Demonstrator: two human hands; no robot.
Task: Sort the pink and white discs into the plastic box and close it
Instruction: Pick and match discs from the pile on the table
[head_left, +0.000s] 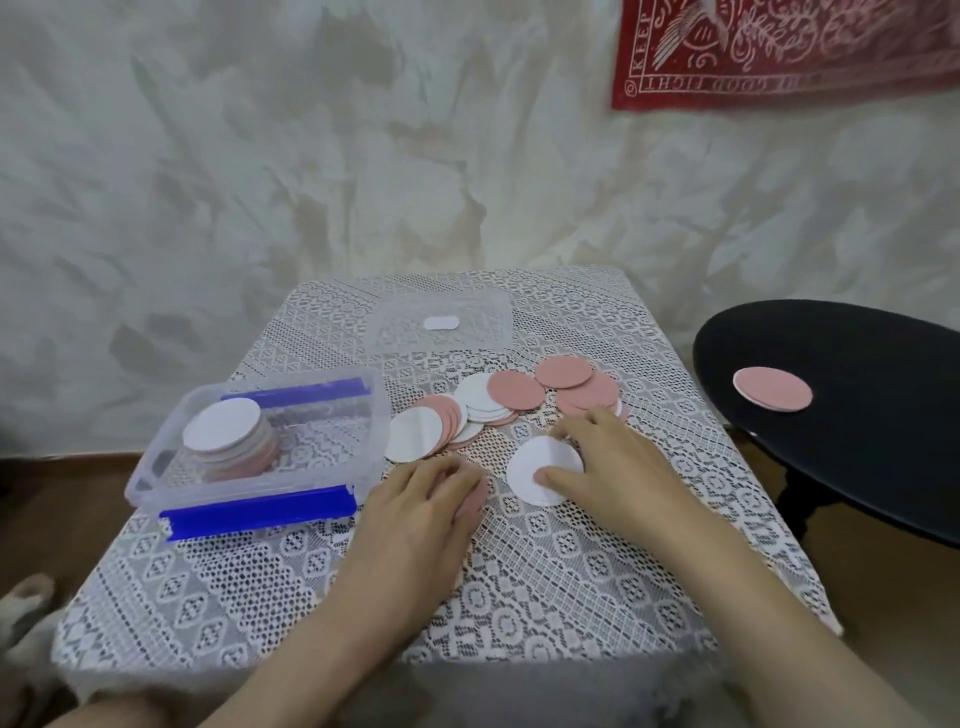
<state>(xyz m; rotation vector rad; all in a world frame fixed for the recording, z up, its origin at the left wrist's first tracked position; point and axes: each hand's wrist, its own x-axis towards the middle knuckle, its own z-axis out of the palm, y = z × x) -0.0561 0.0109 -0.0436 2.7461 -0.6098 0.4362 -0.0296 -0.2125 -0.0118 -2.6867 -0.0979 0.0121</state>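
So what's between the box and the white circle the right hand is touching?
In the head view, the left hand, resting on a pink disc, lies between the plastic box and that white disc.

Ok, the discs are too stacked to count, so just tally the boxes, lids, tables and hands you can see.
Plastic box: 1
Clear lid: 1
Tables: 2, lace-covered table and black table
Hands: 2, left hand and right hand, which is on a white disc
Total: 6

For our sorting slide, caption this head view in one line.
Left hand covers a pink disc, right hand pinches a white disc, beside an open plastic box holding stacked discs.
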